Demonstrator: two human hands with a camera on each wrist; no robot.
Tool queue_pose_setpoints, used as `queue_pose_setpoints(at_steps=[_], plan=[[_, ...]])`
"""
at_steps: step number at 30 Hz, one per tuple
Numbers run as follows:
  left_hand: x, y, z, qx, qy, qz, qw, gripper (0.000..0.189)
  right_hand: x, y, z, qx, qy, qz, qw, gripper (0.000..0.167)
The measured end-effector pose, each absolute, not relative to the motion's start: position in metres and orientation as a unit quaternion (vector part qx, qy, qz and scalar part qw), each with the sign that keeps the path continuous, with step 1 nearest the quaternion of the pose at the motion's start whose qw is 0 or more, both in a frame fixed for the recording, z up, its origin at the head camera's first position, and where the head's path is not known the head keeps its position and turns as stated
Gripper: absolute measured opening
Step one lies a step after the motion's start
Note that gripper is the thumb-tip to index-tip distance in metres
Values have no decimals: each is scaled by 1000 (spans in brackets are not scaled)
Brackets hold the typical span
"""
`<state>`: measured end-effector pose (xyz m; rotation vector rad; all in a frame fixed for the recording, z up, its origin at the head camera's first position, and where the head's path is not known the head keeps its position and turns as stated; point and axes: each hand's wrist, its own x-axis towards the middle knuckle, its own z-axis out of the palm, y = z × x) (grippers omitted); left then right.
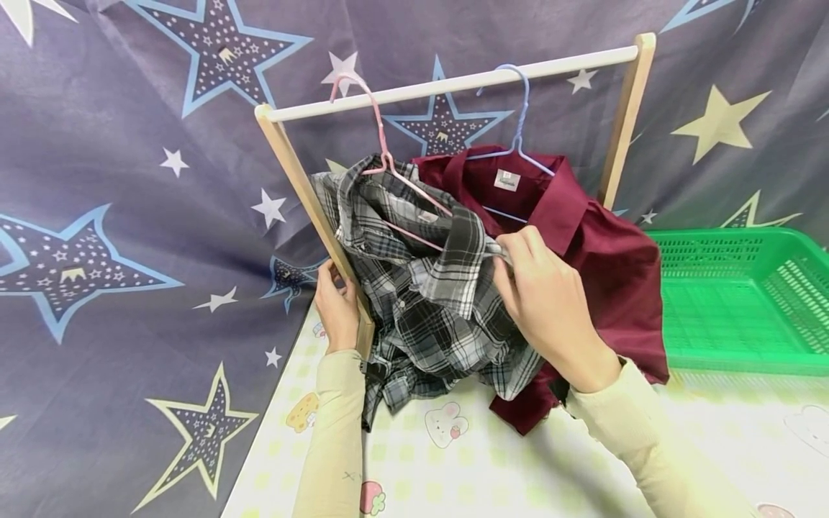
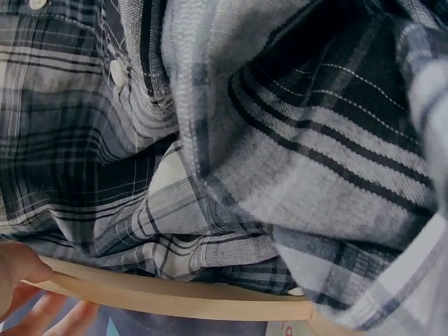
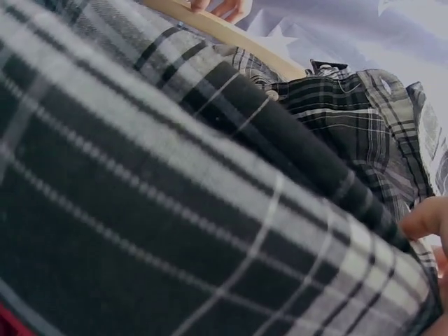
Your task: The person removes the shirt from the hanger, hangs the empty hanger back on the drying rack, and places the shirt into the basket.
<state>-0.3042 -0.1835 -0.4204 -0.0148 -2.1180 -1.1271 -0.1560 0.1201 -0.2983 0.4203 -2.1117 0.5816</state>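
- The left hand (image 1: 338, 306) grips the left wooden post (image 1: 298, 180) of a clothes rack; in the left wrist view the thumb lies on one side of the wood and the other fingers on the opposite side.
- The right hand (image 1: 547, 298) pinches the fabric of a black, grey and white plaid shirt (image 1: 427, 338) just beside its collar, thumb and fingers closed on the cloth.
- The plaid shirt hangs at the left part of the rack, next to the left wooden post, its lower part bunched low over the tablecloth (image 1: 453, 467).
- A pink hanger (image 1: 382, 137) hooks over the white rail (image 1: 440, 88); its shoulder bar slopes down to the right inside the open collar of the plaid shirt.
- To the right, a maroon shirt (image 1: 609, 266) hangs from a blue hanger (image 1: 520, 115) on the same rail, a white label (image 1: 507, 180) inside its collar. The plaid shirt partly covers its left side.
- The right wooden post (image 1: 628, 115) holds up the far end of the rail.
- A green plastic basket (image 1: 719, 302) with perforated walls stands to the right of the maroon shirt.
- Pale yellow-green checks, a rabbit and a strawberry decorate the tablecloth.
- Behind everything hangs a dark blue-grey cloth (image 1: 129, 360) printed with stars.
- Cream sleeves (image 1: 337, 424) cover both forearms.
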Motion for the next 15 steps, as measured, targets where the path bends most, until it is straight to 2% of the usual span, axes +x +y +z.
queue_pose_setpoints(at_steps=[15], plan=[[-298,-185,-428,-11,-803,-453,386,50,-137,137,-316,193,-849,246,427,16]])
